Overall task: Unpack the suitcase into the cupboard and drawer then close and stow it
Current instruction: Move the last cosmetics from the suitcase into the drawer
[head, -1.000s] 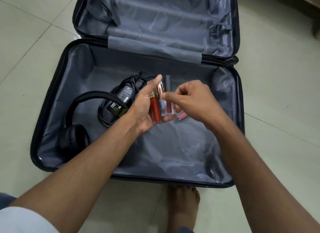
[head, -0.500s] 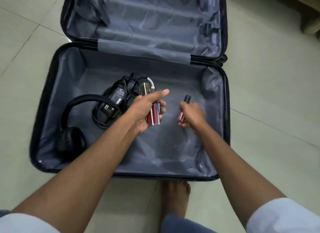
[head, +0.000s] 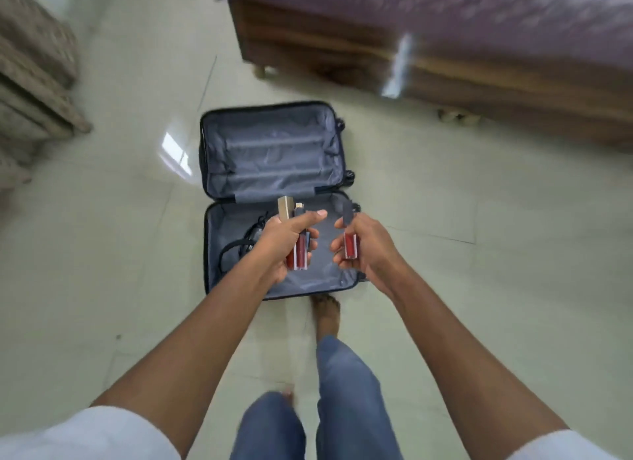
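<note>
A black hard-shell suitcase with grey fabric lining (head: 274,158) lies open on the pale tiled floor (head: 479,288), both halves flat, a person standing over it. The view, close over the near half half a second ago, now looks down from standing height: the person has risen with the cosmetics in hand. The left hand (head: 287,243) has its grip clenched round a bundle of red lip-gloss tubes with gold and dark caps (head: 298,250), thumb laid across the top. The right hand (head: 363,247) pinches a single red lip-gloss tube with a dark cap (head: 350,243), which it was lifting off the lining a moment earlier. Both are held in the air above the near half of the case, well clear of the lining. Part of a black coiled cable (head: 255,235) and the band of black headphones (head: 233,250) show in that half, mostly hidden behind the left arm. Beyond the case stands a wooden bed frame with a purple cover (head: 445,69); a patterned curtain or cloth (head: 30,76) blurs at far left. The small items appear ready for carrying to cupboard or drawer, neither of which is in sight; the electronics are yet to be unpacked, so closing and stowing seems some way off.
</note>
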